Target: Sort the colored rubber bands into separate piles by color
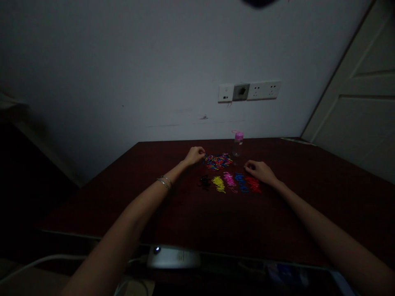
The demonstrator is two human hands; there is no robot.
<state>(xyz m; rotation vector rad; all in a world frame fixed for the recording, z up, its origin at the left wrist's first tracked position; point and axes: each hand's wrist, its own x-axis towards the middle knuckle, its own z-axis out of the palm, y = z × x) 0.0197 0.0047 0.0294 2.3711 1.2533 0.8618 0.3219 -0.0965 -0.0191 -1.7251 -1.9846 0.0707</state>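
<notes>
My left hand [195,155] is at the left edge of a mixed-colour pile [217,161] of small bands, its fingers pinched together; what they hold is too small to name. My right hand [258,170] rests just behind and right of the red pile [253,184], fingers curled, their contents hidden. In front of the mixed pile, sorted heaps lie in a row: black [204,181], yellow [219,184], pink [230,181], blue [241,182] and red.
A clear bottle with a pink cap [238,144] stands behind the piles on the dark red table [185,209]. A wall with sockets [249,91] rises behind. Below the front edge sit a white device [174,258] and cables. A door is at the right.
</notes>
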